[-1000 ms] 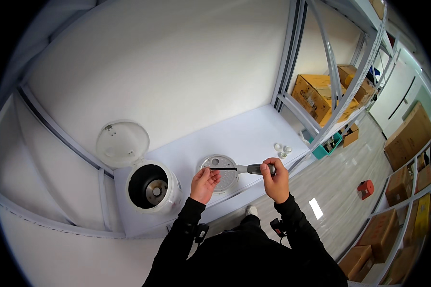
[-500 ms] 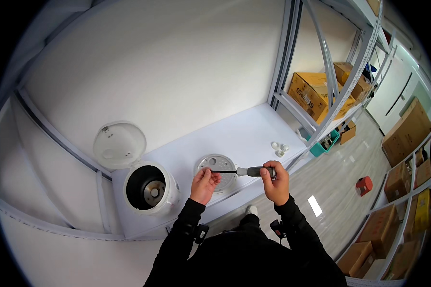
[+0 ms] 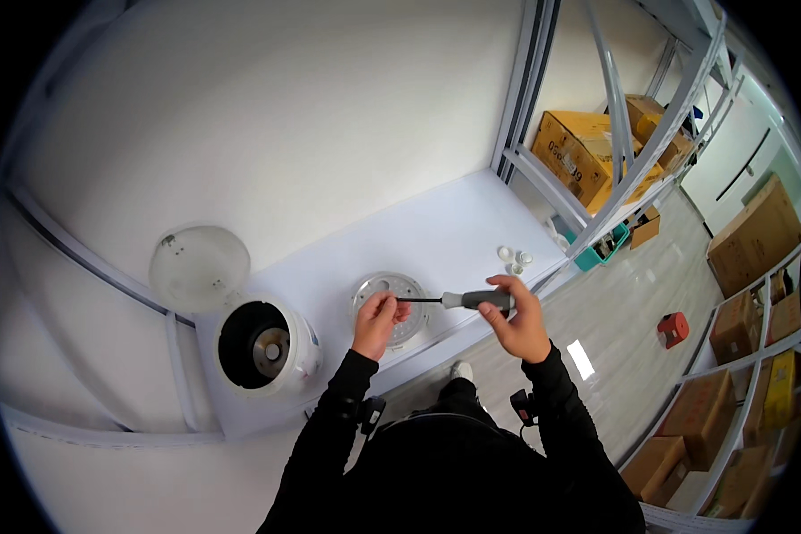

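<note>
Both our hands are busy just above the near edge of the white table (image 3: 472, 222). Our right hand (image 3: 518, 322) is closed around the grey handle of a screwdriver (image 3: 458, 300), held level with its thin dark shaft pointing left. Our left hand (image 3: 378, 322) has its fingertips pinched together at the shaft's tip; whether a screw sits between them is too small to tell. Directly under the left hand lies a round perforated metal plate (image 3: 392, 292), flat on the table.

We judge the screwdriver light and stiff, best held by the thick grey handle as it is now, since the bare shaft is thin and likely slippery. The plate looks thin, rigid and light, with an edge best taken at the rim.

To the left stands a white rice cooker (image 3: 267, 345) with its lid (image 3: 199, 267) swung open. A few small white caps (image 3: 514, 259) lie near the table's right end. Cardboard boxes (image 3: 587, 151) fill the shelving beyond.
</note>
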The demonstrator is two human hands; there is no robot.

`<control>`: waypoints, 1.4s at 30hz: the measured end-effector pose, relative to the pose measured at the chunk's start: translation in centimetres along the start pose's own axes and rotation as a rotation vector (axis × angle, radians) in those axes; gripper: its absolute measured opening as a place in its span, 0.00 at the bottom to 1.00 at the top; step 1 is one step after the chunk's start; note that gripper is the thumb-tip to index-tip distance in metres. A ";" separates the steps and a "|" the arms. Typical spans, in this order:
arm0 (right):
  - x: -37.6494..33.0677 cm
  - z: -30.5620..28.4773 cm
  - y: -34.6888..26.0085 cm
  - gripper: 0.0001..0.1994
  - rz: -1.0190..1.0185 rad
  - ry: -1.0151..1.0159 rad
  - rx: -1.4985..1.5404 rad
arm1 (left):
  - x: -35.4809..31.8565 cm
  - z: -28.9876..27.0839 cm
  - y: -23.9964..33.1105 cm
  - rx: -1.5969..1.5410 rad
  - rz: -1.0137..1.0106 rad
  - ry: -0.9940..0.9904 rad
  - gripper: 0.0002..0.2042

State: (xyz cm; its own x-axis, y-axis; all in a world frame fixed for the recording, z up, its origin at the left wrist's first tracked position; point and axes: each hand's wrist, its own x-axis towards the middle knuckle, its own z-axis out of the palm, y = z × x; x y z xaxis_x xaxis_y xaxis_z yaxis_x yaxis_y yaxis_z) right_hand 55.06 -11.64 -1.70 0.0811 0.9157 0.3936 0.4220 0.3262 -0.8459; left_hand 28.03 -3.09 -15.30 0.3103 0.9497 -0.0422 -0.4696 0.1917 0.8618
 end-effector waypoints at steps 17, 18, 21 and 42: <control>4.8 1.9 0.3 0.15 -0.189 -0.213 -0.561 | 0.3 0.3 -5.8 1.361 0.353 -0.051 0.17; 4.9 2.1 0.3 0.15 -0.199 -0.215 -0.560 | 0.2 0.2 -6.0 1.376 0.361 -0.046 0.17; 5.4 2.7 0.4 0.15 -0.223 -0.224 -0.565 | 0.1 0.4 -6.0 1.390 0.346 -0.038 0.17; 7.1 4.5 1.3 0.15 -0.288 -0.358 -0.622 | 0.3 0.6 -5.3 1.418 0.271 -0.047 0.15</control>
State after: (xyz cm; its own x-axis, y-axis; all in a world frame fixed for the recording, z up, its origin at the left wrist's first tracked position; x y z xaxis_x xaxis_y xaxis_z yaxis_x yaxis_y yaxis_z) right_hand 52.07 -3.62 -1.59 -0.3609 0.8693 0.3376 0.8207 0.4680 -0.3279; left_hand 31.09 -3.95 -19.57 0.3862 0.9020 0.1932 0.6742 -0.4189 0.6082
